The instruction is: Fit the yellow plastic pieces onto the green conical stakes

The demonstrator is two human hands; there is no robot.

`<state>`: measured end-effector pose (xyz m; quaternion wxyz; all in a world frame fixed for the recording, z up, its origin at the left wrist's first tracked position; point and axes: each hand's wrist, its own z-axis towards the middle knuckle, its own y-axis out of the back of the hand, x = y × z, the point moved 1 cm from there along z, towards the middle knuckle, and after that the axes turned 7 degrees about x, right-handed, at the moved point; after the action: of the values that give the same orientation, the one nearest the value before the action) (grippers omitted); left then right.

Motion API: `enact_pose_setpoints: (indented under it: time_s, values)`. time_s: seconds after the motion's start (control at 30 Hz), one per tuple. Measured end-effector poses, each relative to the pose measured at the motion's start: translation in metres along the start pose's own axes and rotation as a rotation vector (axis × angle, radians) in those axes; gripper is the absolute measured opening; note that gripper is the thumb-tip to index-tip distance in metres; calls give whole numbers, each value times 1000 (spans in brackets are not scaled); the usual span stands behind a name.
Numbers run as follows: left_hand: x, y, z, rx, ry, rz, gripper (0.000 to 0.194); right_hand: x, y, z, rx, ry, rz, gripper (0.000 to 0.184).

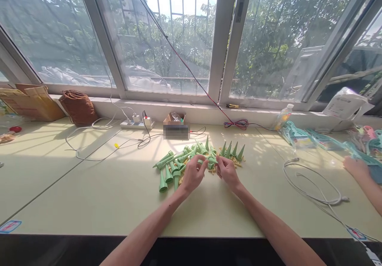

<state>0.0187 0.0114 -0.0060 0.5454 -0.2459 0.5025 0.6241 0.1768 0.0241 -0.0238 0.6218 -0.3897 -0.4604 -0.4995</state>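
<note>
Just below the centre of the frame, the left hand and right hand both pinch narrowly on a light-green, tapered plastic cone set crosswise between them, probably to steady it. Fingers hide much of it; the visible surface looks smooth. Left of centre, a jumbled heap of similar green cones lies mostly sideways, wide ends collared. Right of centre, four upright green cones stand points up, presumably on their broad ends for stability, among short yellow pieces. Farther back sits a small brown cardboard box.
</note>
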Motion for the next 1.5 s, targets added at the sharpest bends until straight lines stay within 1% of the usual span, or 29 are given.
enact_pose_setpoints:
  time_s: [0.13, 0.23, 0.37, 0.47, 0.63, 0.83, 1.1, 1.27, 1.43, 1.5]
  values:
    - [-3, 2, 0, 111, 139, -182, 44, -3, 2, -2, 19, 52, -119, 49]
    - [-9, 3, 0, 167, 197, -267, 44, -7, 4, -3, 41, 71, -173, 47]
    - [-13, 5, 1, 202, 235, -291, 46, -10, 5, -3, 44, 94, -191, 46]
    - [-10, 4, 1, 226, 250, -290, 46, -9, 5, -4, 43, 105, -192, 45]
    - [-5, 6, 1, 264, 256, -314, 41, -7, 4, -5, 59, 104, -173, 45]
    - [-5, 7, 0, 233, 185, -291, 39, -4, 2, -5, 70, 62, -80, 49]
    - [5, 5, -2, 217, 111, -166, 38, 3, -1, -5, 99, -34, 70, 53]
    - [5, 6, -1, 157, -44, -49, 31, 2, -1, -4, 119, -91, 119, 53]
    - [11, 8, -1, 157, -213, 137, 23, -1, -1, -2, 159, -119, 155, 54]
    - [12, 9, -2, 176, -267, 204, 20, 0, 0, -2, 187, -128, 157, 54]
